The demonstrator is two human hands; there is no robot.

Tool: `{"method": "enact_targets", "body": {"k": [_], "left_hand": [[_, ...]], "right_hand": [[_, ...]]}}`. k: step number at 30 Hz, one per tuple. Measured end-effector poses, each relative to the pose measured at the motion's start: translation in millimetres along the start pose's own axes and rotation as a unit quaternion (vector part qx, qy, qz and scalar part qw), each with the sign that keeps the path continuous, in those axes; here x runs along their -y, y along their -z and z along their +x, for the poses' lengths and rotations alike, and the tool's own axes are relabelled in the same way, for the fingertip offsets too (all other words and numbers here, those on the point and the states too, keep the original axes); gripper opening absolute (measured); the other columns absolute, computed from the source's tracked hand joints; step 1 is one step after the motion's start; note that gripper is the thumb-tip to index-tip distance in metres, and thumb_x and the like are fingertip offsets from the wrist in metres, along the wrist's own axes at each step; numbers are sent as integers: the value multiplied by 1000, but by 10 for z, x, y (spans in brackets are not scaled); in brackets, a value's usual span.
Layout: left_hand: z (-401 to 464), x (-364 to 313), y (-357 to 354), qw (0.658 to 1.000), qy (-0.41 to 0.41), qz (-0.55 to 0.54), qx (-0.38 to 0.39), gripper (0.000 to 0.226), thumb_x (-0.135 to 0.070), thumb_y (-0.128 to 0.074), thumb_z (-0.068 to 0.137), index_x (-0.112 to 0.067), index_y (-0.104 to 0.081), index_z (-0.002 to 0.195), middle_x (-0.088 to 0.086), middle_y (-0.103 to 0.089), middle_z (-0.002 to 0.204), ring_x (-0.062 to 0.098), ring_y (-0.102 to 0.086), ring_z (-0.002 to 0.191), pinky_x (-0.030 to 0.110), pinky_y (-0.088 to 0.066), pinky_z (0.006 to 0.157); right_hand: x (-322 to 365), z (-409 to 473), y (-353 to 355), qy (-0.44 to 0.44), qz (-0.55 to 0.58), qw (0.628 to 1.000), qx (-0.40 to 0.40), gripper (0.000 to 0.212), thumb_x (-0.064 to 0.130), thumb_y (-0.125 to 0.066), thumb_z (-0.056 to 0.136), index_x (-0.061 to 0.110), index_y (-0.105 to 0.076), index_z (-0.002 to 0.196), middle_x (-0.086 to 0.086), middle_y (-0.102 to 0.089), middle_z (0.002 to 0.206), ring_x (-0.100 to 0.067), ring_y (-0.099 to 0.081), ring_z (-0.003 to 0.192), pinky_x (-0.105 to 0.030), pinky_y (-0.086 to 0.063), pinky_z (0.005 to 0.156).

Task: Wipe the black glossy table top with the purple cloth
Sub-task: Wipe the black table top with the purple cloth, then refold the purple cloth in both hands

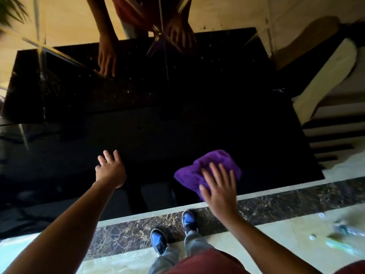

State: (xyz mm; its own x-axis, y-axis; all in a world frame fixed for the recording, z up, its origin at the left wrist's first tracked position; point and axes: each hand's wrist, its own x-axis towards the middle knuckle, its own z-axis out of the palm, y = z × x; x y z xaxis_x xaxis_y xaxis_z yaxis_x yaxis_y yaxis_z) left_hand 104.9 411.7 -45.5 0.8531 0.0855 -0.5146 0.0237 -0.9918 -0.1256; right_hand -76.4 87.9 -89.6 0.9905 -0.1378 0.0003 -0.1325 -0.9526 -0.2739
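The black glossy table top fills the middle of the head view. A bunched purple cloth lies near its front right edge. My right hand lies flat on the cloth's near side, fingers spread, pressing it onto the table. My left hand rests on the table's front left part, fingers apart, holding nothing. A mirror behind the table reflects both hands and the far half of the top.
A cream armchair stands to the right of the table. Marble floor with a dark band runs along the front edge, where my shoes stand. Plastic litter lies on the floor at right. A plant shows top left.
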Motion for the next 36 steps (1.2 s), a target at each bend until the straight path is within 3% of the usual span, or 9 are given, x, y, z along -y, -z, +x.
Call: {"method": "enact_targets", "body": {"k": [5,9,12,16,19,24,29,33,36], "left_hand": [[-23,25,-3,1000,-4,0,5,73,-16,-40,95,-9,0,156,26,3,164,44,-5,151,53,-28,115],[-27,50,-16,1000,-8,-8,2,73,-14,-40,95,-11,0,156,24,4,164,42,-4,152,53,-26,117],[-36,91,-43,1000,-10,-29,-8,73,-13,-39,95,-14,0,157,21,5,165,40,-2,153,52,-23,118],[-50,119,-58,999,-10,-45,-16,69,-15,-36,96,-17,-3,157,18,4,166,38,-2,153,52,-21,118],[-40,122,-28,998,-6,-54,-11,69,-14,-36,96,-18,-5,157,18,2,166,38,-2,153,53,-22,118],[-124,154,-55,996,-9,-93,-11,68,-25,-43,97,-18,-11,157,16,-1,166,36,0,153,54,-16,121],[-366,240,-225,996,-7,-82,-37,68,-37,-48,94,-17,-23,155,15,-9,166,36,3,153,55,-11,120],[-630,402,-240,986,21,-144,-86,59,-30,-61,87,-19,-47,143,13,-32,158,36,-25,146,50,-30,113],[-821,570,-219,959,34,-280,-37,22,-26,-60,86,-18,-69,103,17,-65,120,37,-62,107,40,-49,85]], "right_hand": [[-957,97,288,-148,-79,985,-28,59,51,-42,99,20,-49,148,-11,-43,159,-37,-38,145,-60,-22,120],[-1593,215,497,-266,-76,959,-57,59,48,-39,99,13,-45,147,-19,-39,157,-46,-37,141,-70,-30,109],[-1753,306,545,-310,-62,946,-70,60,46,-39,98,12,-44,146,-23,-38,155,-50,-38,137,-72,-34,103],[-1491,509,449,-352,-19,932,-88,64,46,-37,94,15,-43,150,-20,-33,160,-48,-30,144,-73,-23,111],[-1080,701,324,-301,-10,951,-73,62,46,-39,94,17,-45,149,-18,-36,160,-47,-30,145,-73,-21,112],[31,826,-13,-103,-12,993,-59,57,45,-60,87,20,-60,139,-16,-51,151,-45,-44,138,-68,-26,112],[1323,482,-221,100,54,993,21,50,29,-64,85,28,-58,135,-8,-54,148,-38,-50,130,-57,-42,105],[2025,157,-226,153,100,978,97,58,14,-70,72,31,-59,127,-2,-58,137,-33,-56,114,-51,-52,87],[2272,147,-117,95,195,963,160,55,12,-67,72,31,-64,125,3,-64,128,-27,-55,114,-43,-51,94]]}}
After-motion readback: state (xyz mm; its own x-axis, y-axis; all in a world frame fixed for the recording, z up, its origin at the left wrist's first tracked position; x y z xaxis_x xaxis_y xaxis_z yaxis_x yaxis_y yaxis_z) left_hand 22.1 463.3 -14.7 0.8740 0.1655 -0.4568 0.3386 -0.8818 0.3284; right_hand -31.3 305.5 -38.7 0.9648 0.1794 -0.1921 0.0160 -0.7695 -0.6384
